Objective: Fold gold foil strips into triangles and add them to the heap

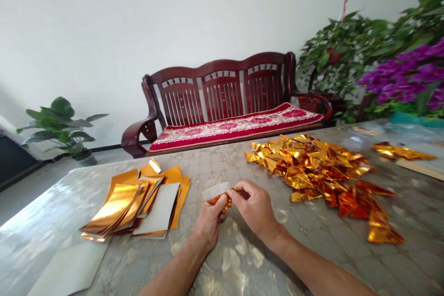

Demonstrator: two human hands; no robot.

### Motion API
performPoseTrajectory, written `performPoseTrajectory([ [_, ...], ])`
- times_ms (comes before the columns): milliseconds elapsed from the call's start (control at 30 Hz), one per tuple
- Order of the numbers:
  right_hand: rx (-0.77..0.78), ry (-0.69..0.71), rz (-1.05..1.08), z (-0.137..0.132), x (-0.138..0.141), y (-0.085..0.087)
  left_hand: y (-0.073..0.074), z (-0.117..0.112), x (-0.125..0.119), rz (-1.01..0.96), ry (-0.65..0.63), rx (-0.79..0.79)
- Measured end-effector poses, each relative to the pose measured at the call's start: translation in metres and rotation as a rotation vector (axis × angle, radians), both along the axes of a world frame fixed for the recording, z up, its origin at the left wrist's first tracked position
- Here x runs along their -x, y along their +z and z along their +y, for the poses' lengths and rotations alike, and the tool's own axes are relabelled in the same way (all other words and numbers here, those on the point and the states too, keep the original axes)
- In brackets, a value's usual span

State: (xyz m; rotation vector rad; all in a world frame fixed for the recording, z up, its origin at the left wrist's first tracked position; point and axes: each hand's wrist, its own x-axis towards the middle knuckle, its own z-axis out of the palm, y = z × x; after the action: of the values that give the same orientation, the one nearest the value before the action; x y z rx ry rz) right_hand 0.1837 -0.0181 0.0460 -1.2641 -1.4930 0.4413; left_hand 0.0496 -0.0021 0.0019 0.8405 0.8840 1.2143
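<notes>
Both hands meet over the middle of the table [243, 259]. My left hand [210, 219] and my right hand [255, 206] pinch one small sheet of gold foil paper [218, 193], partly folded, its white back showing on top. To the left lies a fanned stack of flat gold foil sheets [135, 203], some turned white side up. On the right sits a heap of folded gold foil pieces [322, 171], close to my right hand.
A white sheet [69, 268] lies at the table's near left edge. More foil and a board [405, 155] rest at the far right. Beyond the table stand a dark wooden bench [225, 101] with a red cushion, a potted plant [62, 129] and purple flowers [412, 76].
</notes>
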Motion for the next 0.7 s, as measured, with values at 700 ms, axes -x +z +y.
performPoseTrajectory([
  [700, 0.403, 0.252, 0.493, 0.013, -0.007, -0.016, 0.012, 0.001, 0.000, 0.118, 0.071, -0.059],
])
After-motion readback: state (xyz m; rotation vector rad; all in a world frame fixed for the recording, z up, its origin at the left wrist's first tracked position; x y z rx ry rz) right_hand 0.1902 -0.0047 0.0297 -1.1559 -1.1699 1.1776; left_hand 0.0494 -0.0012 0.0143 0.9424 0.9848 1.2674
